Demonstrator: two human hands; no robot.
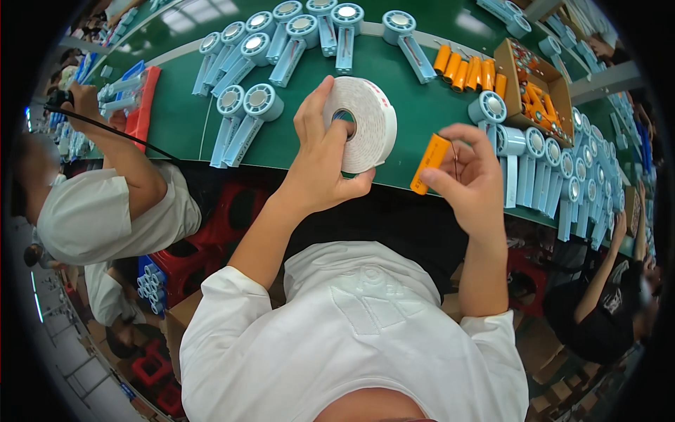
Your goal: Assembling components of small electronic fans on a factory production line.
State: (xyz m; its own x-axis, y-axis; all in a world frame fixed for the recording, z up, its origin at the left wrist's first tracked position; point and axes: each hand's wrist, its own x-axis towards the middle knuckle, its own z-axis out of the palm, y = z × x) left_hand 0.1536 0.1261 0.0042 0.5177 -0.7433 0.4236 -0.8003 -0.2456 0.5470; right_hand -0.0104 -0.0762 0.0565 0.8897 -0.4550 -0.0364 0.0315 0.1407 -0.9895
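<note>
My left hand (320,144) grips a thick roll of white foam tape (369,123), with a finger through its core. To the right of the roll, my right hand (470,172) pinches an orange cylindrical battery (429,163) between thumb and fingers. Thin dark wires from the battery run among those fingers. Both hands are raised over the near edge of the green table (295,105). Past them stand several light-blue handheld fan bodies (342,39), each with a round head and an open handle.
Several orange batteries (464,70) lie beside a cardboard box (552,77) holding more. Crowded fan bodies (562,165) line the table's right side. A red bin (144,105) stands at the left, near a person in white (112,204). Another person in black (594,316) works at the right.
</note>
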